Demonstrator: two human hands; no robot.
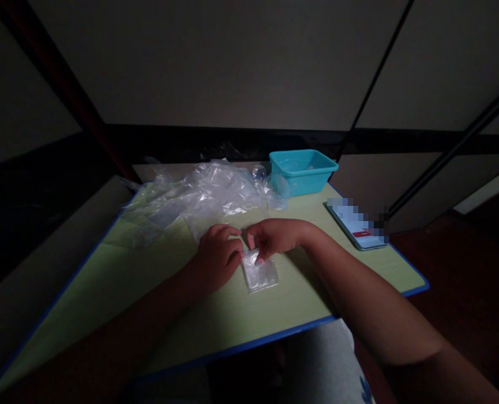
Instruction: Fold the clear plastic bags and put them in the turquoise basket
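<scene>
On a dim table (232,328) — in front of the tub (306,184) — the curled right hand (274,235) touches a packet (264,276) lying flat, the curled left hand (219,255) at its corner; whether either pinches is unclear.

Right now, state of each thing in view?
Small clear packet: lying flat
Left hand: fingers curled, at packet's edge
Right hand: fingers bent, touching packet; grip unclear
Clear plastic: crumpled, heaped
Turquoise tub: upright, open-topped
Phone: face up, screen lit
</scene>
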